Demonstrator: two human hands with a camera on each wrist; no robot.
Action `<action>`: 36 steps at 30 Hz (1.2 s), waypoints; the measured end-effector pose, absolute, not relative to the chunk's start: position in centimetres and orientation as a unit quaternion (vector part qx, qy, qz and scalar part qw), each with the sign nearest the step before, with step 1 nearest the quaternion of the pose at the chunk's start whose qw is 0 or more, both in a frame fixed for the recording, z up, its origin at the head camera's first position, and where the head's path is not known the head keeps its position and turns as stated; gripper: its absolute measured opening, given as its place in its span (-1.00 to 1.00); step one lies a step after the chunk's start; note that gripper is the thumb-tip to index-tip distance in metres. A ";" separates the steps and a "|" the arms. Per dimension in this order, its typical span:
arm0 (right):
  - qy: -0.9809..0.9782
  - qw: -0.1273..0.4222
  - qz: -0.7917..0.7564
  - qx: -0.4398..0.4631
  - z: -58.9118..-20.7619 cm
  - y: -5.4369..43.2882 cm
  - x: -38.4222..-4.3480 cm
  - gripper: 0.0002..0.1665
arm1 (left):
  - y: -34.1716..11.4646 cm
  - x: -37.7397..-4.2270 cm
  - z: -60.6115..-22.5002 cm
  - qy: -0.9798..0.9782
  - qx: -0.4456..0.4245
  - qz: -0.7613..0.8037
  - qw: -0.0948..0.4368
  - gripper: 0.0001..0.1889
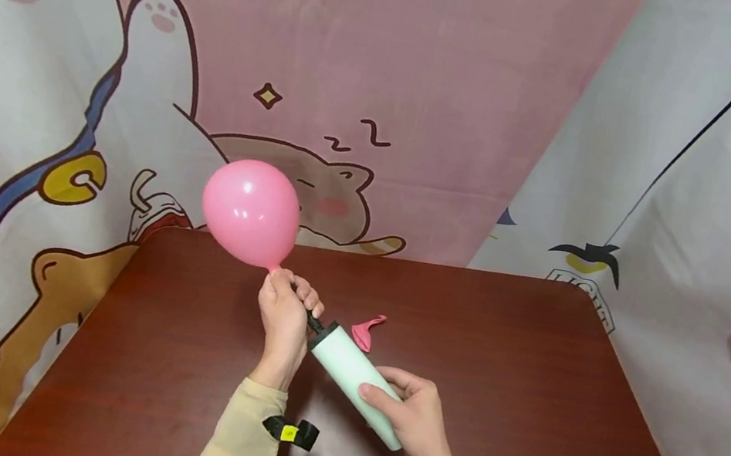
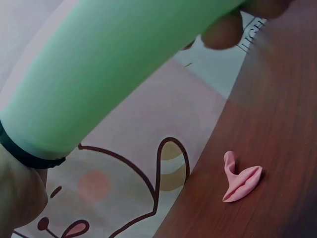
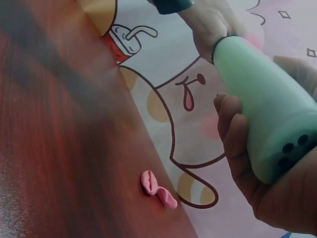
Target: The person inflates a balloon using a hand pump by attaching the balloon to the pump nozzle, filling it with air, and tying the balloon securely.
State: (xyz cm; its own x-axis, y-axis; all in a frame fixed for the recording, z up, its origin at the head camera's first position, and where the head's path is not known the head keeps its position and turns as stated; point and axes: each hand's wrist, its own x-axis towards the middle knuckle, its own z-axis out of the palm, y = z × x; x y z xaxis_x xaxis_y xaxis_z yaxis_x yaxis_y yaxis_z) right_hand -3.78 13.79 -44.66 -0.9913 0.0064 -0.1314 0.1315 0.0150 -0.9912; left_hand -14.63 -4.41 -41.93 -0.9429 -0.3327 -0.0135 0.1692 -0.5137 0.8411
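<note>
An inflated pink balloon (image 1: 250, 212) tilts up and to the left above the far side of the table. My left hand (image 1: 286, 318) pinches its neck at the black end of a hand balloon pump, and the fingers hide the joint between the two. The pump's mint-green barrel (image 1: 354, 382) slants down to the right. A short black rod (image 1: 314, 323) shows between its black collar and my left hand. My right hand (image 1: 412, 414) grips the barrel near its lower end, thumb on top. Dark holes (image 3: 295, 148) mark that end in the right wrist view.
A limp pink balloon (image 1: 365, 332) lies on the brown table (image 1: 527, 375) just beyond the pump; both wrist views show it too. A black strap with a yellow tag (image 1: 290, 432) is at my left sleeve. Behind the table hangs a cartoon-printed cloth (image 1: 440, 98).
</note>
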 end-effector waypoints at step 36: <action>0.714 0.080 -0.695 0.031 -45.9 14.1 -3.7 -0.62 | -5.5 -14.8 -43.0 -0.455 0.107 -0.872 0.144 -0.65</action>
